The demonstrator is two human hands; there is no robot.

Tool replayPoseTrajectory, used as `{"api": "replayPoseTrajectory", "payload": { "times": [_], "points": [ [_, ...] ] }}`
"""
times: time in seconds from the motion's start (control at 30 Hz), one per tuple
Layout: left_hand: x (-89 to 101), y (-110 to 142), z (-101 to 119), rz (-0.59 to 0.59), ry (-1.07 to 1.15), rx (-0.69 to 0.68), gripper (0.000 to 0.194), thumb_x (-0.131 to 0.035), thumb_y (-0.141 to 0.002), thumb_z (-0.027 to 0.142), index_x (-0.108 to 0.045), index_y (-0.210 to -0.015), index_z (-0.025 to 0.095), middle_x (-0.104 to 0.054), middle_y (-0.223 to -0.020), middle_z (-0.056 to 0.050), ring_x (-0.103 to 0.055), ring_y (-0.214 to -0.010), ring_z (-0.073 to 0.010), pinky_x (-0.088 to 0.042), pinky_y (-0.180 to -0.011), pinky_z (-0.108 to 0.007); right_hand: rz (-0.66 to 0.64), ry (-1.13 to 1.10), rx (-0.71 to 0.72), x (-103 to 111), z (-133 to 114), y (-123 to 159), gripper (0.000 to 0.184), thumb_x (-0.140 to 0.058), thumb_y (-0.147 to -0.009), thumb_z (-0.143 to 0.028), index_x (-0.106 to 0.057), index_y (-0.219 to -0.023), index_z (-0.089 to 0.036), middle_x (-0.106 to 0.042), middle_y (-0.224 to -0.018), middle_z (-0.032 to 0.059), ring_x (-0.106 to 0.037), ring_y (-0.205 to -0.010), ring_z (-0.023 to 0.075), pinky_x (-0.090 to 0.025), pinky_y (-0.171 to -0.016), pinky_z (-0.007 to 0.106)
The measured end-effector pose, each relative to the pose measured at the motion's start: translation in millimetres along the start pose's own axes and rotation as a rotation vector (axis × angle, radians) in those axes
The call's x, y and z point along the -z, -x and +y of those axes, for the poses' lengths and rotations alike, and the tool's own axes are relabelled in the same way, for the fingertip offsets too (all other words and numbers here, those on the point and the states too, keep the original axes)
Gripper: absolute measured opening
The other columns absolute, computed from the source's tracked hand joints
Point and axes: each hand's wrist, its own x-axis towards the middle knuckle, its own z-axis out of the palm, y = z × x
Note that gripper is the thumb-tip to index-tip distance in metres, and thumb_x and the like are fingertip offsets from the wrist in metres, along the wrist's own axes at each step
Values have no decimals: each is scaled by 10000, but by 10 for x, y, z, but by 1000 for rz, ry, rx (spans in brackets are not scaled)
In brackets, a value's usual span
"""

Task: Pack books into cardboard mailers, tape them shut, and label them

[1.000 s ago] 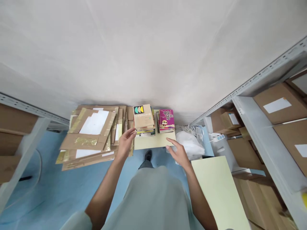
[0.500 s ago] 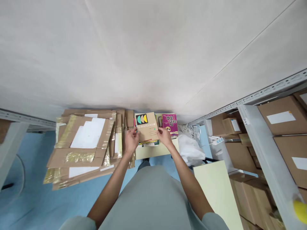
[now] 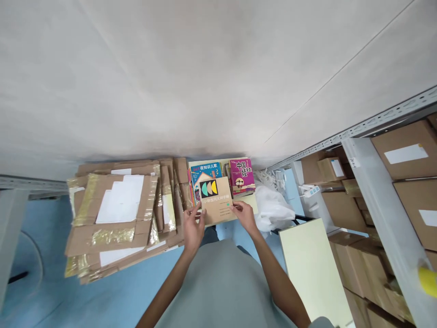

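Tan book point(image 3: 216, 201), seemingly lifted, has moved nearer, exposing a blue book point(image 3: 206, 170).

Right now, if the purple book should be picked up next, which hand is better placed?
Probably the right hand: it holds the right edge of the tan book, close to the purple book. The left hand holds the opposite side, farther away.

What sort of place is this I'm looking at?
Probably a storeroom or small warehouse: grey perforated metal shelving holds brown cardboard boxes, some with white labels; flat, taped brown cardboard sheets lie piled, and colourful paper books are stacked beside them.
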Motion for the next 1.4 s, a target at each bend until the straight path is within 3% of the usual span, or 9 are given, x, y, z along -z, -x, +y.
{"api": "replayPoseTrajectory", "payload": {
  "times": [0.17, 0.33, 0.5, 0.67, 0.87, 1.0, 1.13, 1.27, 1.4],
  "points": [
    [1, 206, -94, -184, 259, 234, 762, -892, -700, 684, -784, -1293, 219, -764, -1205, -154, -754, -1092, -328, -609, -1011, -472, 24, -131, -64, 121, 163, 302, 398, -805, -815, -605, -845, -950, -233, -866, -1009, 103, -836, -916, 299, -691, -896, 471],
    [-184, 222, 88, -381, 302, 283, 875, -938, -634, 668, -757, -1352, 200, -795, -1163, -128, -771, -1043, -308, -623, -989, -469, 123, -218, -77, 477, 215, 605, 479, -813, -794, -678, -856, -954, -229, -865, -1036, 116, -841, -945, 316, -690, -921, 494],
    [-681, 265, 514, -643, 288, 206, 833, -943, -666, 584, -741, -1382, 210, -798, -1150, -108, -759, -988, -272, -628, -937, -425, 271, -300, -141, 1075, 289, 1019, 428, -837, -809, -604, -838, -1005, -223, -864, -1021, 107, -838, -947, 319, -692, -920, 500],
    [-1388, 568, 941, -899, 191, 50, 742, -911, -732, 505, -733, -1394, 220, -793, -1169, -98, -736, -942, -232, -616, -936, -393, 495, -475, -172, 1688, 521, 1553, 521, -841, -805, -617, -829, -1133, -212, -851, -1104, 104, -828, -956, 302, -700, -873, 469],
    [-2293, 1413, 1289, -1218, 69, -142, 754, -828, -844, 485, -629, -1519, 212, -786, -1250, -108, -747, -1013, -238, -609, -948, -382, 820, -606, -117, 2375, 1028, 2379, 605, -895, -779, -598, -844, -1234, -203, -844, -1056, 60, -793, -936, 261, -688, -803, 396],
    [-2865, 2174, 1433, -1419, 16, -154, 672, -794, -888, 518, -684, -1459, 181, -792, -1294, -134, -746, -1163, -304, -583, -1045, -423, 997, -693, -58, 2792, 1424, 3008, 568, -909, -782, -580, -861, -1211, -212, -845, -1029, 58, -777, -931, 257, -677, -787, 388],
    [-3395, 2962, 1511, -1542, 36, -126, 701, -864, -830, 526, -710, -1424, 187, -743, -1420, -151, -711, -1285, -337, -554, -1113, -434, 1133, -735, -53, 3162, 1783, 3617, 573, -905, -783, -587, -864, -1215, -213, -854, -1051, 77, -776, -944, 277, -678, -797, 415],
    [-3761, 3637, 1511, -1632, -34, -18, 776, -899, -806, 540, -681, -1457, 177, -791, -1319, -165, -762, -1191, -338, -592, -1039, -428, 1236, -765, -68, 3404, 2077, 4141, 579, -903, -793, -588, -860, -1223, -203, -855, -1092, 92, -781, -976, 297, -683, -825, 443],
    [-3944, 4090, 1450, -1672, -115, -15, 755, -927, -764, 566, -736, -1363, 147, -812, -1256, -177, -783, -1131, -344, -613, -967, -405, 1301, -806, -70, 3506, 2336, 4475, 608, -906, -783, -605, -856, -1223, -190, -854, -1114, 106, -791, -996, 304, -688, -853, 455]
  ]
}}
